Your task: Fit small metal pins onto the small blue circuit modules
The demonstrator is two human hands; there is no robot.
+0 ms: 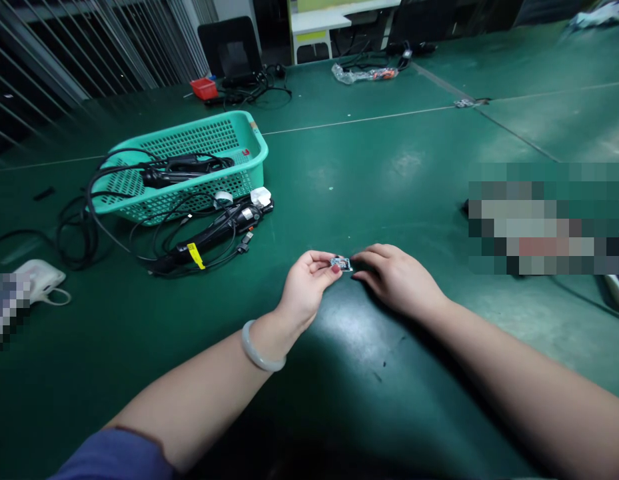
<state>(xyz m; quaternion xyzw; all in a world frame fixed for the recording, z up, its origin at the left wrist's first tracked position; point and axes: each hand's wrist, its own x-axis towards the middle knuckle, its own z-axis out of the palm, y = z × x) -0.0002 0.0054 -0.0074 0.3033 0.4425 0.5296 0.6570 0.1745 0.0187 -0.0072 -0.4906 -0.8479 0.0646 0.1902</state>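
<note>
A small circuit board (342,264) with fine parts on its face is pinched between the thumb and fingers of my left hand (305,283), low over the green table. My left wrist wears a pale bangle (262,348). Just right of the board is my right hand (400,277), its thumb and forefinger apart and bent toward the board's edge. A narrow gap seems to lie between those fingertips and the board. Nothing shows in the right hand, though its palm is hidden.
Left of centre stands a turquoise basket (256,175) holding black cabled devices. Before it lies a black handheld tool (214,233) with tangled cables. A white charger-like object (42,279) is far left. A blurred-out object (534,223) lies right; a red tray (204,88) sits behind.
</note>
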